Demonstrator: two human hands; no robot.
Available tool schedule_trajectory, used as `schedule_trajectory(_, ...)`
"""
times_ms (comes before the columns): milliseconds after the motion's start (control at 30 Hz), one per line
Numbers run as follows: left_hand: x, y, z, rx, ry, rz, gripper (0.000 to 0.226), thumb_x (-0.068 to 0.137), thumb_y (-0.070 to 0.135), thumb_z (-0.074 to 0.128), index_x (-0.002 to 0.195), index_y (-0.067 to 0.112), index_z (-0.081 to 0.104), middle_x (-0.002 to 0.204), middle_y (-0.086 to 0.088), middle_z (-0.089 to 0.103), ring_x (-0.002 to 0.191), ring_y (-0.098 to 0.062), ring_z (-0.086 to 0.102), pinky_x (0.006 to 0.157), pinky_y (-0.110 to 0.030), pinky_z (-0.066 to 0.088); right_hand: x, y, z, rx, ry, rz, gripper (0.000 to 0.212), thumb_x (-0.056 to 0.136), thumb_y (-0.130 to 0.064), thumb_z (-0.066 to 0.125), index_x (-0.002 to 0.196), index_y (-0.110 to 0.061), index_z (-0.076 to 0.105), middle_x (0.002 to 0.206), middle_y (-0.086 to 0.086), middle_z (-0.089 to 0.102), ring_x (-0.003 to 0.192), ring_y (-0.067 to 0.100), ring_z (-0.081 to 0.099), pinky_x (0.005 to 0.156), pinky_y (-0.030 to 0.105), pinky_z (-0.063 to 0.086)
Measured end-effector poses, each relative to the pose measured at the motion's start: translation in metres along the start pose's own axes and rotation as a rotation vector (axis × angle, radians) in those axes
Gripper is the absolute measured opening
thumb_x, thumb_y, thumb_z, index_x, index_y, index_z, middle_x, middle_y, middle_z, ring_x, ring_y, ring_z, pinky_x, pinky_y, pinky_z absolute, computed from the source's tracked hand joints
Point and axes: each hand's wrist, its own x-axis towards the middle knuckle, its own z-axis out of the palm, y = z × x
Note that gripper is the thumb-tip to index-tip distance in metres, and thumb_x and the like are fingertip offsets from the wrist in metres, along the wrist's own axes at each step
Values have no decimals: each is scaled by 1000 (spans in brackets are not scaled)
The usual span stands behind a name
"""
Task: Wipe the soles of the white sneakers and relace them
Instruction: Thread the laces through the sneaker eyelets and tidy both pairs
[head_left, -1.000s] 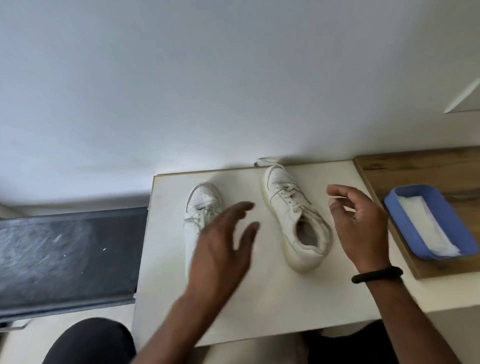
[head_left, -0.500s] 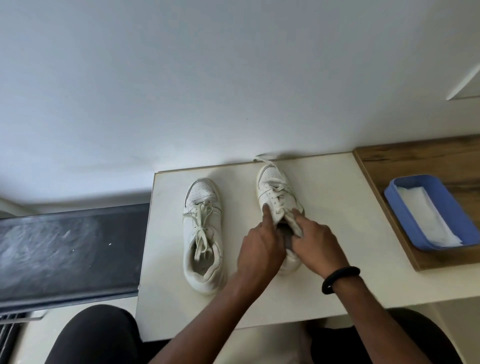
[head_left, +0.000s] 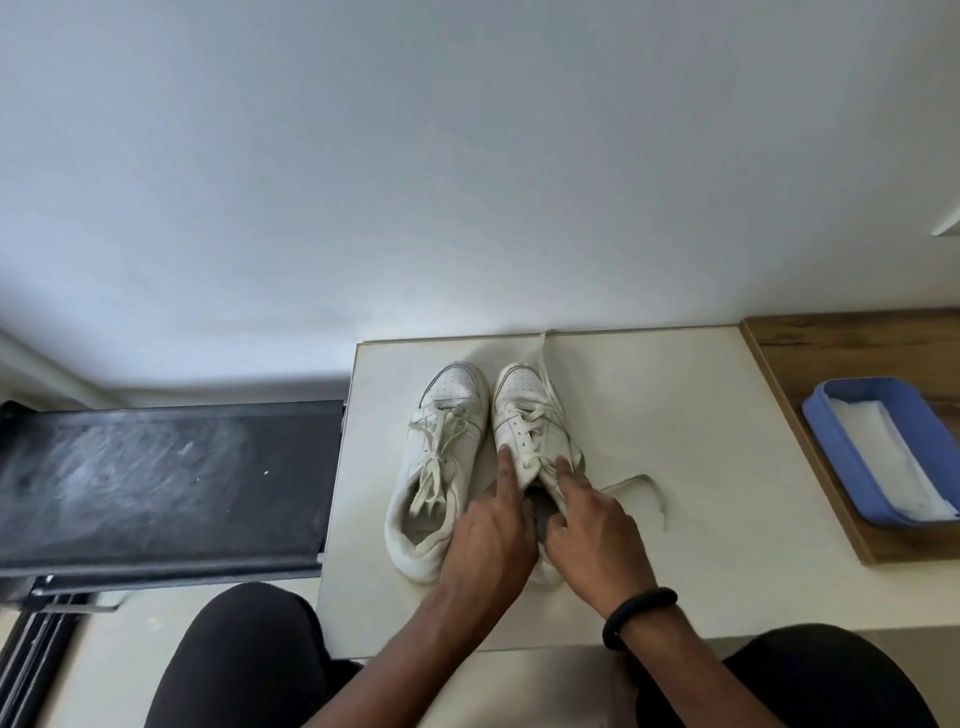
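Observation:
Two white sneakers stand side by side, toes away from me, on a small white table (head_left: 675, 519). The left sneaker (head_left: 441, 457) has loosely tied laces and nobody touches it. Both my hands are on the right sneaker (head_left: 524, 410). My left hand (head_left: 491, 535) grips its collar on the left side, index finger stretched along the tongue. My right hand (head_left: 592, 530) grips the collar on the right side, fingers hooked over its edge. A loose lace end (head_left: 641, 483) trails onto the table to the right; another runs past the toe to the wall.
A blue tray (head_left: 836, 457) holding a white folded wipe (head_left: 888, 457) sits on a wooden surface (head_left: 831, 358) at the right. A dark treadmill belt (head_left: 156, 483) lies left of the table. A white wall rises just behind the table. My knees are below the table's front edge.
My hands came down from above the table onto the right sneaker and took hold of its collar. That sneaker now stands straight, close beside the left one, with a lace end trailing right.

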Motion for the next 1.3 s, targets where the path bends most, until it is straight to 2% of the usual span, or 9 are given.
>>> schedule_trajectory(133,-5,-6,6,-96,94,11,60,110,24,42,164,12,19,149,-14,56,128,-26,58,93,-11,35,-2,3,2,46,59,-4,63,93,-20,49,154,-26,35,141,8,59,119,28,61,96,36,51)
schedule_trajectory(233,-3,-12,14,-166,234,74,50,108,22,52,156,12,43,161,-10,44,148,-21,42,108,5,10,7,8,-8,-8,96,-55,52,97,-33,52,149,-31,45,124,4,70,109,24,66,89,32,52)
schedule_trajectory(367,18,-16,14,-164,295,193,37,100,19,68,136,14,65,155,-7,52,145,-16,47,118,-11,27,26,19,-29,9,25,-76,48,91,-54,62,136,-36,60,119,-3,74,106,13,69,92,26,53)
schedule_trajectory(500,24,-15,10,-179,352,239,25,94,19,76,118,13,73,138,0,66,128,-13,62,107,-23,46,30,32,-36,132,8,-101,36,84,-53,73,116,-36,74,105,-15,76,92,-2,70,86,22,57)
schedule_trajectory(700,21,-10,9,-255,412,221,7,95,25,74,100,21,69,127,11,69,121,0,63,96,-10,46,42,53,-38,256,-18,-116,4,84,-33,79,86,-34,76,93,-20,71,93,-6,64,81,26,58)
schedule_trajectory(867,20,-11,12,-212,454,274,5,100,20,65,99,19,60,112,7,66,102,-13,65,88,-13,44,40,49,-41,265,-53,-222,5,89,-28,70,85,-28,68,87,-16,70,92,0,64,84,25,54)
schedule_trajectory(1000,22,-12,11,-120,488,333,12,97,18,60,104,26,53,100,11,58,87,-14,55,80,-21,41,41,46,-49,522,-89,-181,11,90,-11,67,83,-20,68,71,-2,72,72,14,70,73,40,57)
schedule_trajectory(1100,23,-13,9,-4,444,371,18,101,19,57,119,19,60,101,1,62,90,-20,57,81,-30,45,42,47,-53,753,-115,-147,12,91,-1,67,92,-12,71,61,5,64,65,19,67,67,30,51)
schedule_trajectory(1300,22,-9,-3,-76,354,280,17,99,23,48,102,17,64,95,6,57,82,-12,55,74,-26,44,50,57,-60,983,-76,-133,31,77,-18,72,108,-17,72,71,12,63,70,22,63,79,29,50)
